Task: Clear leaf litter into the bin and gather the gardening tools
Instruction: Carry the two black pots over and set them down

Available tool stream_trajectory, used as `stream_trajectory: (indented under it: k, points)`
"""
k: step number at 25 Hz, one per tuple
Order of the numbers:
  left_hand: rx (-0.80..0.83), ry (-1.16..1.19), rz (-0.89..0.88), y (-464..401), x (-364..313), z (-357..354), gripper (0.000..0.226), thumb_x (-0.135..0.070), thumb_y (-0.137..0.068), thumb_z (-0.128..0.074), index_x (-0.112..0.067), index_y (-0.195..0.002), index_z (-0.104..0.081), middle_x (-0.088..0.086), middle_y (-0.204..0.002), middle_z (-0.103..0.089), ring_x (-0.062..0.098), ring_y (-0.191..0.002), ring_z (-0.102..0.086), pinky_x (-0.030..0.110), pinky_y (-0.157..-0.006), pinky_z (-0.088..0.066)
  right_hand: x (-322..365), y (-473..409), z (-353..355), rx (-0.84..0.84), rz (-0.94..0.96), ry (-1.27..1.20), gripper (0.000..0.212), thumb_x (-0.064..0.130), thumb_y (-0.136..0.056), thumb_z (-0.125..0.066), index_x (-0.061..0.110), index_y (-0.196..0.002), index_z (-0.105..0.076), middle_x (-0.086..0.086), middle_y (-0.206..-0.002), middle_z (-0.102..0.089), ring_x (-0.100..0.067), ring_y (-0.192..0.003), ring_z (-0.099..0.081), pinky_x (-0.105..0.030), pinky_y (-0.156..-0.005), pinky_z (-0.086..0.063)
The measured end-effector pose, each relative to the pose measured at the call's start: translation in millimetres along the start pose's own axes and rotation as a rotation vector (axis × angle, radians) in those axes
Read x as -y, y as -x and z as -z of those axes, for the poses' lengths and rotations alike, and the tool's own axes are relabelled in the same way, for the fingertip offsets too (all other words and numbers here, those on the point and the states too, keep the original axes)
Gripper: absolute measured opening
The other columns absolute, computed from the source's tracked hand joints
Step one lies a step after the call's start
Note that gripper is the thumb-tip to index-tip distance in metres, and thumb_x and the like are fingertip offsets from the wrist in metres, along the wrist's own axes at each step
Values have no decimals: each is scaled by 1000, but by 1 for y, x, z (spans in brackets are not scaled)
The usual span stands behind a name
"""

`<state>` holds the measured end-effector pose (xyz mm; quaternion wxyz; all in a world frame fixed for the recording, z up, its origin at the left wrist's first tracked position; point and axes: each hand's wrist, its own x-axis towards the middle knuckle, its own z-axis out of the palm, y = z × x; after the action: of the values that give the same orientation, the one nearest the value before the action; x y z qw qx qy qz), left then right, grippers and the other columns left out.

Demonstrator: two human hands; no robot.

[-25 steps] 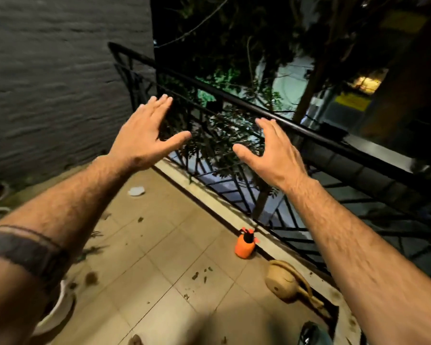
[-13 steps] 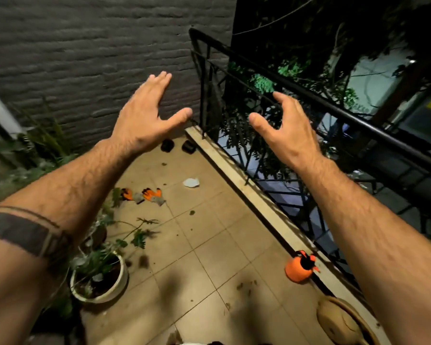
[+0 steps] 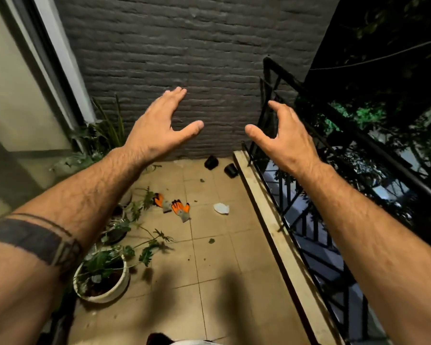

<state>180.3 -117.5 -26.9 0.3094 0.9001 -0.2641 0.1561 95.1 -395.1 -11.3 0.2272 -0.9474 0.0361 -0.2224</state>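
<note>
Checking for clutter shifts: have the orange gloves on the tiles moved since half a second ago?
No. The orange gloves lie at the same spot beside the white scrap; only the camera turned.

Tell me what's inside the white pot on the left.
The white pot holds dark soil and a leafy green plant, stems leaning out over the tiles. The left forearm covers the pot's left rim, so that part is hidden.

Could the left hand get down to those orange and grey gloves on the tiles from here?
Probably yes. The left hand is empty and held up in the air, and the orange and grey gardening gloves lie uncovered on the beige floor tiles; only plant leaves sit close beside them.
</note>
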Motion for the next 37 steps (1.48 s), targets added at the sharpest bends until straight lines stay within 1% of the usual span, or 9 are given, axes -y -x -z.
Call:
stream_trajectory:
  k: [5,10,13,18,21,24,28,32,37]
  points:
    - [-3,-19,71,-41,-11,-36,101,-82,-78,-40,-22,-159,-26,-1,-165,-26,15,-153,-18,42,-125,-18,-38,-59,-8,104,64,6,92,74,-85,-55,19,-155,-31,-6,-158,-37,-21,-148,-31,-48,-118,-33]
    - [30,-69,99,-104,11,-80,102,-82,-78,-38,-21,-158,-27,1,-164,-27,18,-153,-19,40,-125,-18,-71,-129,-39,119,81,27,91,73,-85,-56,17,-154,-33,-7,-157,-39,-23,-147,-32,-46,-118,-33]
    - [67,-80,78,-159,42,-111,103,-83,-77,-37,-21,-158,-27,0,-164,-27,17,-153,-19,40,-125,-18,-94,-175,-68,129,36,27,93,75,-84,-55,17,-154,-33,-6,-158,-38,-23,-148,-31,-45,-117,-34]
    - [148,-60,54,-253,91,-143,107,-85,-74,-36,-20,-158,-27,1,-164,-27,18,-153,-18,38,-125,-17,-122,-259,-102,110,-110,-8,95,75,-83,-56,19,-155,-31,-5,-160,-35,-21,-148,-31,-44,-117,-34]
    - [175,-54,42,-313,113,-163,109,-85,-72,-36,-18,-158,-28,1,-164,-28,19,-153,-18,38,-125,-16,-143,-307,-125,79,-180,-37,95,74,-82,-58,17,-154,-33,-6,-158,-36,-21,-146,-34,-42,-117,-34]
    - [211,-38,51,-361,125,-193,110,-85,-71,-36,-19,-158,-27,1,-164,-28,18,-153,-17,36,-125,-16,-167,-352,-148,115,-201,-42,96,74,-82,-58,16,-154,-32,-6,-159,-36,-21,-148,-31,-43,-118,-33]
    - [202,-47,62,-426,132,-236,111,-86,-70,-35,-20,-159,-25,-1,-165,-26,18,-154,-15,37,-125,-16,-203,-422,-175,141,-189,-58,95,72,-83,-60,17,-154,-32,-5,-159,-36,-22,-149,-30,-44,-117,-33]
    - [140,-59,108,-498,140,-269,111,-86,-70,-36,-19,-159,-26,0,-165,-26,19,-154,-16,37,-125,-16,-240,-508,-198,187,-96,-29,93,71,-84,-60,16,-154,-32,-6,-158,-37,-22,-147,-33,-41,-117,-34]
    - [120,-57,168,-568,167,-296,109,-84,-73,-37,-18,-158,-26,1,-165,-26,19,-153,-17,34,-124,-15,-267,-594,-226,271,-37,21,93,71,-85,-58,17,-156,-30,-6,-161,-32,-22,-151,-24,-41,-119,-30]
